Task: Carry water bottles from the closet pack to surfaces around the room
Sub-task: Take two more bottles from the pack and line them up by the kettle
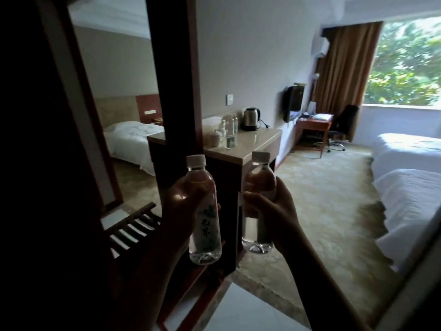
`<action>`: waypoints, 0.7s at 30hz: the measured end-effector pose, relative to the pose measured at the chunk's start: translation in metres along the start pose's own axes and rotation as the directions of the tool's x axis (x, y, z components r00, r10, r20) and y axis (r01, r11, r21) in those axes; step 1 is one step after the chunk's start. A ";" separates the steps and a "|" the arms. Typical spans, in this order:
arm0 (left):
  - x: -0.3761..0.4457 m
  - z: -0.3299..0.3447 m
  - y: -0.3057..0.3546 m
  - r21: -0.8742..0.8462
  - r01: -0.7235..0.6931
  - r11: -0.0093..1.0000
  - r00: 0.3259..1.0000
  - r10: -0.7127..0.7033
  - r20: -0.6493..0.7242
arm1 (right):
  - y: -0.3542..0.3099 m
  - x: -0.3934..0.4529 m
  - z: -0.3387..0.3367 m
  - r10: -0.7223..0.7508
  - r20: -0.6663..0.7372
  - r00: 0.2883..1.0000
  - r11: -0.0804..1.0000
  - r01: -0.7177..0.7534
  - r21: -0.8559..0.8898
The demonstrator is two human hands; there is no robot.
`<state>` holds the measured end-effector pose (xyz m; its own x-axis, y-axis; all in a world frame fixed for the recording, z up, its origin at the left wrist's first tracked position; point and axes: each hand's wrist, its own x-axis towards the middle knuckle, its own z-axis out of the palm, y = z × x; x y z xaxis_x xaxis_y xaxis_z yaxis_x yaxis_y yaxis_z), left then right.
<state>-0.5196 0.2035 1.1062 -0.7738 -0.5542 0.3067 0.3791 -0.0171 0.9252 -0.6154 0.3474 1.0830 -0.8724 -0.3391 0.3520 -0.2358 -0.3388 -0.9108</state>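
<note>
I hold two clear water bottles with white caps upright in front of me. My left hand [181,206] grips the left bottle [205,225], whose label faces me. My right hand [274,209] grips the right bottle [259,187] around its middle. The two bottles are side by side, a small gap apart. Beyond them stands a beige-topped counter [257,144] with several more bottles [230,125] standing on its far left part. The closet pack is out of view.
A kettle [251,118] and cups share the counter. A tall mirror [124,103] and a slatted luggage rack [133,225] lie to the left. A desk [312,125] with a black chair [343,125] stands by the window. White beds [415,187] line the right; carpet runs between.
</note>
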 end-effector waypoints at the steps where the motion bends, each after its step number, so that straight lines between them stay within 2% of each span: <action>1: 0.008 0.021 -0.007 -0.001 0.008 1.000 0.999 -0.008 0.033 | -0.002 0.008 -0.021 -0.003 -0.025 1.000 1.000 0.003 -0.007; 5: 0.048 0.093 -0.036 -0.037 -0.009 0.999 0.987 0.015 0.163 | -0.004 0.046 -0.096 -0.019 -0.130 0.991 0.999 0.014 -0.036; 9: 0.101 0.143 -0.071 -0.097 0.023 0.995 0.972 0.001 0.234 | 0.010 0.090 -0.146 -0.041 -0.224 0.974 0.997 0.024 -0.076; 18: 0.259 0.221 -0.165 -0.159 0.054 0.986 0.942 0.003 0.335 | 0.073 0.235 -0.204 -0.097 -0.370 0.924 0.982 0.029 -0.185; 21: 0.318 0.256 -0.187 -0.169 0.104 0.980 0.919 -0.029 0.394 | 0.080 0.290 -0.221 -0.105 -0.423 0.900 0.973 0.006 -0.229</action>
<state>-0.9664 0.2433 1.0883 -0.9218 -0.1807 0.3429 0.3773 -0.2153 0.9007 -0.9823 0.4163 1.0647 -0.9416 0.1016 0.3210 -0.3325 -0.1306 -0.9340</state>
